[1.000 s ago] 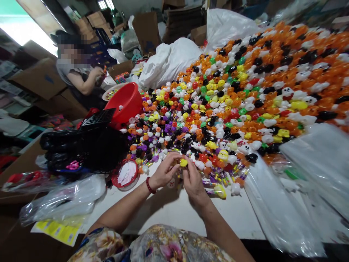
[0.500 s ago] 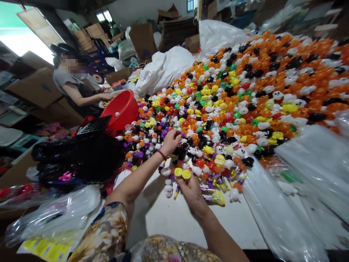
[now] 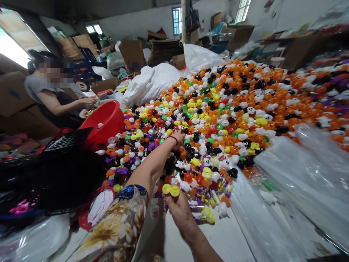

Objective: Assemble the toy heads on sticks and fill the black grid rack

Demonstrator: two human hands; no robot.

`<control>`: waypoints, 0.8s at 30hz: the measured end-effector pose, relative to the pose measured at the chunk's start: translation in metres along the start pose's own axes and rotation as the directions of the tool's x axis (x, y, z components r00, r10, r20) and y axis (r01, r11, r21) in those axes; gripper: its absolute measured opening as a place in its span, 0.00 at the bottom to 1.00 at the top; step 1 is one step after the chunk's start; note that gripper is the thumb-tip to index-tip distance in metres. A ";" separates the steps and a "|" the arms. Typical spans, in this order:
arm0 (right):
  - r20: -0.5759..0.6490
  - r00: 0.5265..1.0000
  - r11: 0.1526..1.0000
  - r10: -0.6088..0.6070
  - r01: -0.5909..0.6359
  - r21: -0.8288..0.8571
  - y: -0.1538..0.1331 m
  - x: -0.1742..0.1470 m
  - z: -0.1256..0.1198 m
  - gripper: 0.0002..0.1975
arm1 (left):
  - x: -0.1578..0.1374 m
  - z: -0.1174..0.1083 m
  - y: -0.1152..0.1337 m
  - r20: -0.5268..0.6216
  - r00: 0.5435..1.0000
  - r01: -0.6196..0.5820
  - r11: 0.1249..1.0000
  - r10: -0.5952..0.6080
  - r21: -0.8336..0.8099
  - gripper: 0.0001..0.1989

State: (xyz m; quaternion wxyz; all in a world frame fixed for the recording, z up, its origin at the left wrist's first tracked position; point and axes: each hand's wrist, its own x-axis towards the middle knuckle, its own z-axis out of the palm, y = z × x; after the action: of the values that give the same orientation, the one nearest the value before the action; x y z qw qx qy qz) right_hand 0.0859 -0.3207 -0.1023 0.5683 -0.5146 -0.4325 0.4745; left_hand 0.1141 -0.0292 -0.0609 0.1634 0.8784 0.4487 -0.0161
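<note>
While the left arm stretches out long and nearly straight in the head view, its left hand [image 3: 178,135] lies over the heap of small plastic figures [image 3: 203,118], to the right of the red tub [image 3: 111,122]. Its wrist, ringed by a dark red bracelet [image 3: 172,138], is slightly raised and its fingers point down among the figures — whether they grip one, I cannot tell. Nearer the wearer than the tub, and to its right, the right hand [image 3: 181,213] is held above the white table [image 3: 229,238], forearm slanting up from the bottom edge. Thumb and fingers pinch a pair of round yellow pieces [image 3: 175,191], which sit side by side at the fingertips. Clear plastic bags [image 3: 286,171] lie well to the tub's right; a white sack [image 3: 152,83] rests beyond it, also rightward. Left of the tub — and just behind it — a co-worker [image 3: 58,103] holds both forearms forward.
</note>
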 end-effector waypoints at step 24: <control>0.074 0.993 0.989 -0.091 0.099 -0.110 -0.014 0.002 0.005 0.12 | -0.297 0.019 -0.068 -0.491 0.812 -0.067 0.786 -0.315 -0.615 0.14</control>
State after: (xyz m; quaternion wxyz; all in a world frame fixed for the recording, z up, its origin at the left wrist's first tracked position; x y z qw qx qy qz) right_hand 0.0826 -0.3183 -0.0881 0.5448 -0.5082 -0.5024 0.4388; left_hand -0.1152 -0.2307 -0.0458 0.2924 0.7090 0.5170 0.3801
